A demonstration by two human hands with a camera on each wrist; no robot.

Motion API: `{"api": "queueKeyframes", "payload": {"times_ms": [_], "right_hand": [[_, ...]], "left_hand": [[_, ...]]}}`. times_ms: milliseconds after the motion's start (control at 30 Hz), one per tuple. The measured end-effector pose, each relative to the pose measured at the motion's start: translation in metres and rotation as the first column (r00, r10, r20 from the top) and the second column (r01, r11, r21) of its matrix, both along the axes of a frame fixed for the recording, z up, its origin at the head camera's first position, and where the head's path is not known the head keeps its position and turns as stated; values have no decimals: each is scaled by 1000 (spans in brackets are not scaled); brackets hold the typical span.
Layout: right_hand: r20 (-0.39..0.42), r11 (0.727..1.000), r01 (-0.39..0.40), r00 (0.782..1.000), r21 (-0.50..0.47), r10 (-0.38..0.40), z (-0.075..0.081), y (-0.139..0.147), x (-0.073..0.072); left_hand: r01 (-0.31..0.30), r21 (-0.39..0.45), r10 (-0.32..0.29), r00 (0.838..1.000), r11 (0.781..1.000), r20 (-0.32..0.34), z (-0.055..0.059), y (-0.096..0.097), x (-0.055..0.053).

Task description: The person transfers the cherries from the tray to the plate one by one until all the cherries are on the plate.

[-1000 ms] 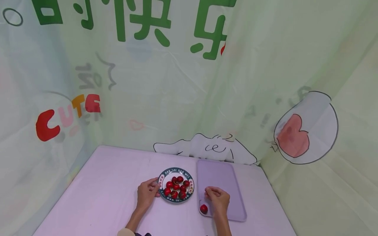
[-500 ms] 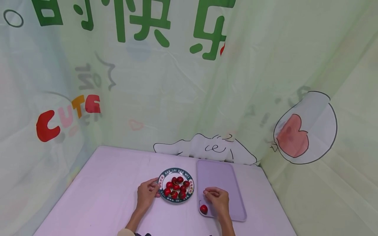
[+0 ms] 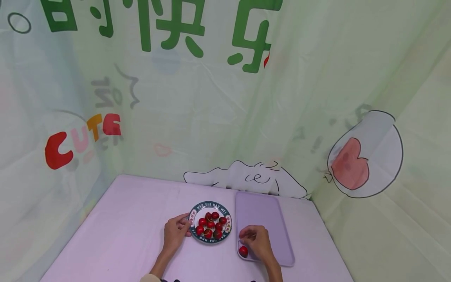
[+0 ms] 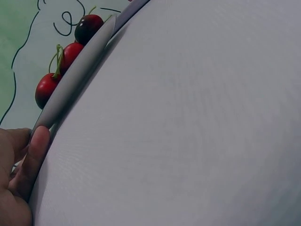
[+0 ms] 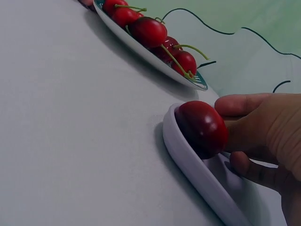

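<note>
A round plate (image 3: 193, 234) with a dark green patterned rim stands near the table's middle, bearing several red cherries (image 3: 210, 225) with green stems. My left hand (image 3: 174, 234) grips its left rim; in the left wrist view, fingers (image 4: 39, 147) pinch the edge. On the right lies a lilac tray (image 3: 260, 207), with one red cherry (image 3: 243, 251) in its near left corner. Right above and beside that cherry is my right hand (image 3: 258, 242), fingers bent. In the right wrist view the cherry (image 5: 202, 128) hides some fingertips, so contact with it or its stem is unclear.
Both plate and tray rest on a pale table (image 3: 141, 211). A printed curtain (image 3: 211, 117) with green characters and drawings hangs behind the table and along its sides. The tray's raised rim (image 5: 188, 162) runs close by the lone cherry.
My right hand has come down and slightly nearer to the lone cherry in the tray, its fingertips now by the stem. The left hand and the plate stay put.
</note>
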State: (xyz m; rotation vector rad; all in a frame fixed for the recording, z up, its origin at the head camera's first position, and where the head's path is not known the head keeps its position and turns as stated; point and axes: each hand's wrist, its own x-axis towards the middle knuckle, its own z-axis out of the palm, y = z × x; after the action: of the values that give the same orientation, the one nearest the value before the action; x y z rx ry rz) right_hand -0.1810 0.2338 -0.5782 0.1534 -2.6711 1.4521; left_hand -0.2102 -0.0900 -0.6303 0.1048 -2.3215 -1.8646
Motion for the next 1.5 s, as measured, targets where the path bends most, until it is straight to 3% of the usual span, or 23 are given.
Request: {"api": "queueKeyframes", "payload": {"times_ms": [300, 700, 967, 1167, 1500], "right_hand": [[27, 997, -74, 997, -14, 74, 4, 5, -3], [27, 995, -100, 995, -20, 100, 2, 7, -4], [41, 995, -102, 994, -3, 102, -3, 6, -5], [-4, 990, -138, 990, 7, 138, 7, 4, 3], [10, 995, -97, 995, -28, 98, 6, 5, 6]], "left_hand": [[8, 11, -8, 1000, 1000, 4, 2, 1, 0], [-3, -2, 3, 1000, 1000, -26, 3, 1, 3], [8, 14, -8, 1000, 1000, 1, 4, 1, 4], [5, 9, -5, 1000, 1000, -4, 6, 1, 6], [2, 11, -2, 1000, 1000, -11, 7, 1, 7]]}}
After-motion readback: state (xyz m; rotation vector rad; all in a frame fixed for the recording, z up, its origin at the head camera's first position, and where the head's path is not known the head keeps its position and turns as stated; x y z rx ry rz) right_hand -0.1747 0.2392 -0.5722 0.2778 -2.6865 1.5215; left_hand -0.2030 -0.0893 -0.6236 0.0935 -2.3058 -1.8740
